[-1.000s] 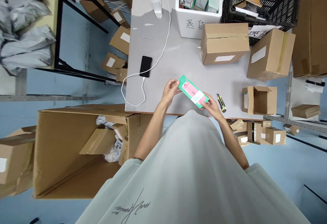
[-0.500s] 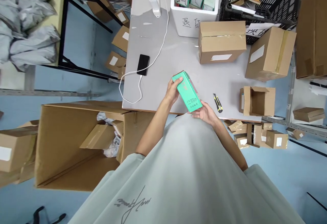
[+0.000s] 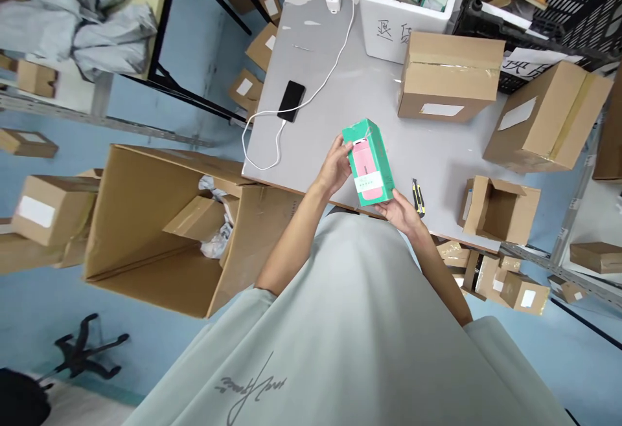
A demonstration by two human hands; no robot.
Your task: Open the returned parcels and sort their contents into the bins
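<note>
Between my two hands is a small green product box with a pink item pictured on the face turned up to me. My left hand grips its left side, thumb on the printed face. At the lower right corner, my right hand has its fingers closed on the box. Just right of that hand, a yellow and black utility knife lies on the grey table. An opened small carton rests farther right by the table's edge.
Two closed cartons stand at the back right, before a black plastic crate. A white bin holds similar green boxes. A phone with a white cable lies at left. A large open carton stands beside the table.
The green box has been turned in my hands: its printed text face has given way to the face with the pink picture. My view has swung, shifting and tilting the surroundings.
</note>
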